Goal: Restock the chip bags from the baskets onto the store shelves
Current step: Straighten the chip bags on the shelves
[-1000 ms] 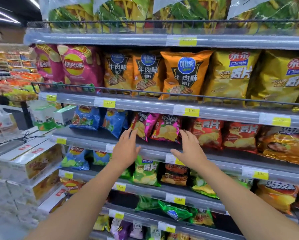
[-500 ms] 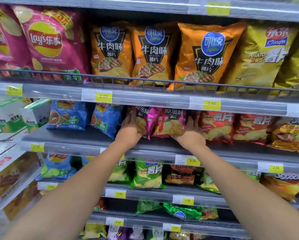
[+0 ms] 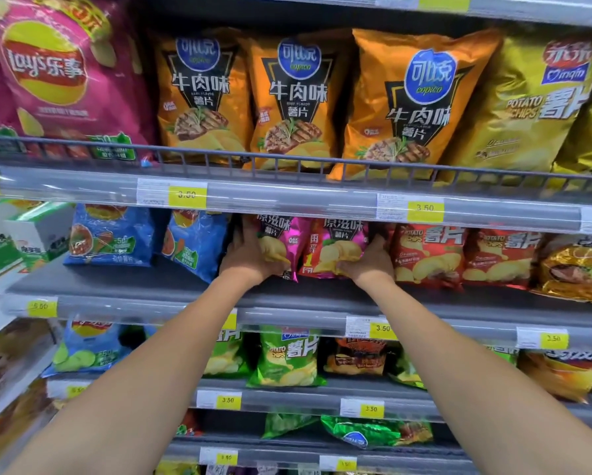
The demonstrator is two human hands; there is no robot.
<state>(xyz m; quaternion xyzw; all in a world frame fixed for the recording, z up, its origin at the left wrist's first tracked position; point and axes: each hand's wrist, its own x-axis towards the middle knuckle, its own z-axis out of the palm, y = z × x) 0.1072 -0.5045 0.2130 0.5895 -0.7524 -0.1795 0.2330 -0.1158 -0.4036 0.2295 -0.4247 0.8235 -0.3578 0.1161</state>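
Big change from a second ago: back then both hands were flat out in front of the shelf lip. Now they're right in on the chips, and the view has pushed in much closer. Half a second ago they'd already reached the same two bags.

The left hand point(image 3: 250, 258) is grasping the left magenta bag point(image 3: 282, 234) along its lower left side, thumb wrapped over the front. The right hand point(image 3: 370, 264) has hold of the right magenta bag point(image 3: 339, 241) at its lower right corner. The other fingers are tucked behind the bags, so I can't see them.

Both bags stand side by side, touching, at centre frame on the grey middle shelf point(image 3: 116, 282). Blue bags point(image 3: 109, 234) are to their left and red bags point(image 3: 428, 255) reading "POTATO CHIPS" to their right.

Readable stuff:
- The magenta bags say 原滋味 薯片.
- On the shelf above, three orange Copico bags point(image 3: 298, 97) say 可比克 "copico", 牛肉味 薯片.
- Upper left is a pink Lay's bag point(image 3: 54, 70) with 乐事.
- Upper right, a yellow bag point(image 3: 534, 104) says "POTATO CHIPS".
- The yellow price tags point(image 3: 187, 195) on the shelf rails read 3.50.
- Lower centre, a green bag point(image 3: 287, 358) also says "POTATO CHIPS".
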